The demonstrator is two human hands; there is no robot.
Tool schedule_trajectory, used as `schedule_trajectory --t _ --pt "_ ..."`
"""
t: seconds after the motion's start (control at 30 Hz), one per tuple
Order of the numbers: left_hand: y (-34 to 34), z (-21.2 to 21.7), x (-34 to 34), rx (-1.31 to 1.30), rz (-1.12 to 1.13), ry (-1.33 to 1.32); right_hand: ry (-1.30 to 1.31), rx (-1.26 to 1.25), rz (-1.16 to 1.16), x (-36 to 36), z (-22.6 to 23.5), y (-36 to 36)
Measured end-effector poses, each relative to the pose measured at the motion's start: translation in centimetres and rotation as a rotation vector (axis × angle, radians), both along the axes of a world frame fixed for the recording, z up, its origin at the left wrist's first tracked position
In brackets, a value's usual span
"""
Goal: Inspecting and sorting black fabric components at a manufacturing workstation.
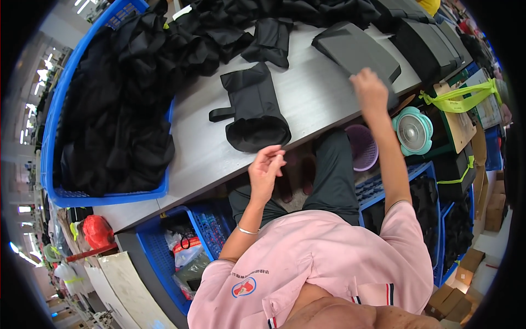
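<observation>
Foam pads [359,49], dark grey and flat, lie in a stack at the far right part of the grey table [307,98], and the right hand [370,90] is on the near edge of the top one. Its fingers curl down over this edge; from this view I cannot tell if they already pinch the pad or only touch it. The left hand [267,167] hovers over the near edge of the table, with nothing in it, the fingers loosely bent and the thumb close to the fingertips. Just beyond it lies a black fabric cover [253,109] with a short strap at its left side, its open end toward the person. It is near the left hand but not touching it.

Farther back, more black fabric pieces [219,33] are heaped on the table. On the left a blue basket [60,93] is full of black fabric. Below the table edge, at the right, stand a purple basket [362,147] and a small green fan [412,130]. The person wears a pink shirt [329,257].
</observation>
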State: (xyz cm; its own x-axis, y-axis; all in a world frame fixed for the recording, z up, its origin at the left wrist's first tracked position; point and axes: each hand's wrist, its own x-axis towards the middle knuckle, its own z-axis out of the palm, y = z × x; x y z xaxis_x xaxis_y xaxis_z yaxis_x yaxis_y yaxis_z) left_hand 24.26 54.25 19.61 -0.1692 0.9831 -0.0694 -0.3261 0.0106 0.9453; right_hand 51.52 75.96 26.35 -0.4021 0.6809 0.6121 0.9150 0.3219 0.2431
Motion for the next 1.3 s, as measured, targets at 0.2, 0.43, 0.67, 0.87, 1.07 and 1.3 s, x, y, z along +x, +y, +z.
schedule_trajectory --t 0.2,0.43,0.67,0.87,1.07,1.3 --pt "0.7 -4.3 5.6 -0.206 -0.419 -0.553 0.283 -0.411 0.26 -6.3 -3.8 -17.3" --pt "0.5 -4.7 8.4 -0.088 -0.738 -0.826 1.018 -0.86 0.347 -5.7 -1.3 -24.7" --pt "0.9 1.1 6.9 -0.197 -0.444 -0.778 1.342 -1.086 0.059 -3.6 -2.0 -25.2" --pt "-0.5 2.0 4.3 -0.203 -0.294 -0.634 0.78 -0.503 0.23 -5.9 -2.2 -24.2" --pt "-2.7 -0.2 0.5 0.202 0.337 0.413 1.154 -1.339 0.46 -7.3 -2.1 -23.3" --pt "2.0 -1.5 -6.1 -0.047 0.5 0.655 1.176 -1.39 0.412 -7.9 -4.4 -21.3"
